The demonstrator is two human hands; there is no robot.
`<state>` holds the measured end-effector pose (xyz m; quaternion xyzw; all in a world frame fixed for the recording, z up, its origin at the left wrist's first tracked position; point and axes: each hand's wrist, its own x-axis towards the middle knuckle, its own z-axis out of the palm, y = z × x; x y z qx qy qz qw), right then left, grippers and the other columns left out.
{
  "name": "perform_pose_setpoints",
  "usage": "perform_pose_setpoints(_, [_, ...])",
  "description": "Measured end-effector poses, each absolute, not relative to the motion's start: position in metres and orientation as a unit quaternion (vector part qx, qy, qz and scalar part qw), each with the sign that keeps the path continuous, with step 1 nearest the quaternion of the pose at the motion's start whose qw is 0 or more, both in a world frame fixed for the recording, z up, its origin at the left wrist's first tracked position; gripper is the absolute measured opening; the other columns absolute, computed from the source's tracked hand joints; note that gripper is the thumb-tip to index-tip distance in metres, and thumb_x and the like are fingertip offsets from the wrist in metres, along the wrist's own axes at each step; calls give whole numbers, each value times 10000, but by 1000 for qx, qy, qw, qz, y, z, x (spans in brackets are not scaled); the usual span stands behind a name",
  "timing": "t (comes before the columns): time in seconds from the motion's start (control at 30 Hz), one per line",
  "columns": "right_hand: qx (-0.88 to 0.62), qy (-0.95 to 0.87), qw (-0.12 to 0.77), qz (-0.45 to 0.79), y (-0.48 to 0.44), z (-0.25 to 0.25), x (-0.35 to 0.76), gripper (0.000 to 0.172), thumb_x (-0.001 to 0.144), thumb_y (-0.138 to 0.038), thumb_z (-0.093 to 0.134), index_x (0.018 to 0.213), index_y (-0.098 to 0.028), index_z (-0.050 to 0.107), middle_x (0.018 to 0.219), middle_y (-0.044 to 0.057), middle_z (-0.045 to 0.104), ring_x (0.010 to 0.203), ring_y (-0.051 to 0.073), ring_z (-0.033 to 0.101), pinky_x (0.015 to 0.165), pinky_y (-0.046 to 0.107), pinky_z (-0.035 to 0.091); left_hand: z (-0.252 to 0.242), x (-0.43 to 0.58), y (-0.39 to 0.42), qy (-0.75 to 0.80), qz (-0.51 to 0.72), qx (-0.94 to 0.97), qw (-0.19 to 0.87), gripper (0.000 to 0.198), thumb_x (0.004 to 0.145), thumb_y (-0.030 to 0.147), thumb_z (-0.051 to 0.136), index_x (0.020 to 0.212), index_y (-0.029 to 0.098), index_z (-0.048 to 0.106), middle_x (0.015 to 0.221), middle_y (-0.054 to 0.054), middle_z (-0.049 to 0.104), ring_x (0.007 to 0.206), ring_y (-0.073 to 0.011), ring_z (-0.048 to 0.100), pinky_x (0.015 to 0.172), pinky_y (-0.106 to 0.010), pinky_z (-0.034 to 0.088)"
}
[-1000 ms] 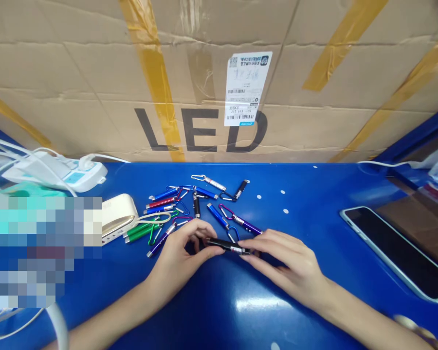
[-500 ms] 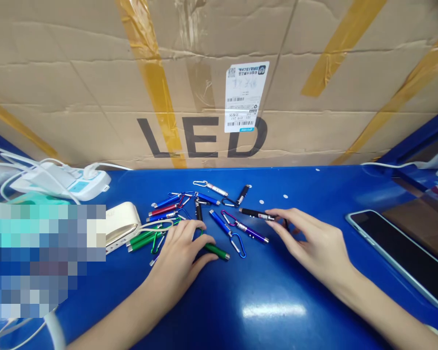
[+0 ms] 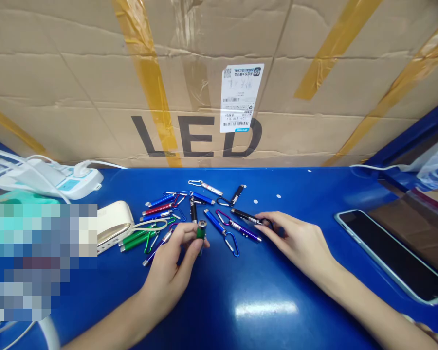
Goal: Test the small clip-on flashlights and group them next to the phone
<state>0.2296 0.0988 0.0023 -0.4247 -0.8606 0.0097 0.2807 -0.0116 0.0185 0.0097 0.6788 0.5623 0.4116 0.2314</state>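
- A white power strip (image 3: 47,181) with cables sits at far left, beside a cream power bank (image 3: 113,223); a blurred patch hides the area below them.
- The left hand (image 3: 171,272) is curled, thumb and fingers pinching a green laser pointer (image 3: 201,231) upright; half a second ago it lay low against the table (image 3: 263,291).
- A loose heap of keychain laser pointers (image 3: 190,214) with carabiners lies between the 2 hands.
- The right hand (image 3: 295,238) reaches in from the right, thumb and forefinger apparently pinching the tail of a black laser pointer (image 3: 245,216).
- A smartphone (image 3: 390,255) lies well right of that hand; a cardboard carton (image 3: 197,87) printed LED stands along the table's back edge.
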Motion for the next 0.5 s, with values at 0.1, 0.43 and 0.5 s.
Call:
perform_pose_setpoints(0.1, [-417,-855,307,17,98,3,231,160,892,-294,539,984,-217,645,820,-2,709,667,122,666,526,203,486,11,-11,19,571,428,649,264,87,924,232,356,958,222,435,709,29,637,641,-99,588,634,-210,450])
perform_pose_setpoints(0.43, [-340,-832,437,23,90,12,225,156,808,-141,649,954,-191,642,794,29,696,641,117,634,571,216,509,8,-11,20,603,360,640,313,201,894,370,384,934,216,507,536,81,351,473,-97,367,458,-203,292])
perform_pose_setpoints(0.5, [-310,-847,432,29,89,13,225,185,808,-120,643,979,-189,633,823,38,704,669,121,647,602,225,529,7,-11,21,606,335,654,306,220,892,375,395,930,213,539,539,74,360,476,-99,369,457,-204,292])
